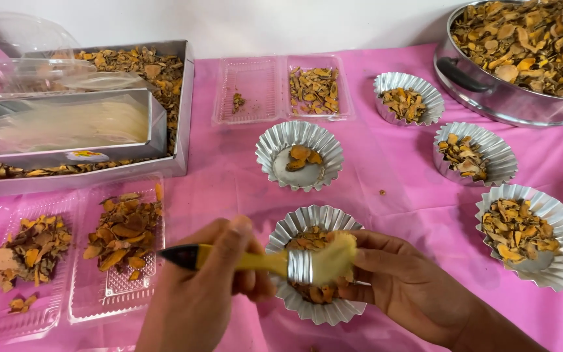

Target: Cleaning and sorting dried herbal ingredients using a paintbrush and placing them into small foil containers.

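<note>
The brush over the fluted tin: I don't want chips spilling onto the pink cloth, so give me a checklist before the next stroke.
1. Left hand grips the brush handle: ok.
2. Right hand steadies the fluted tin at its rim: ok.
3. Bristles over the dried orange chips inside the tin: ok.
4. Pink cloth free of strays: not ok, one crumb lies loose.
5. Tin resting flat or lifted: cannot tell.

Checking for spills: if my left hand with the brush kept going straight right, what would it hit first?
The left hand points its brush at the fluted tin of orange chips; the right hand lies just beyond, though depth is unclear.
</note>
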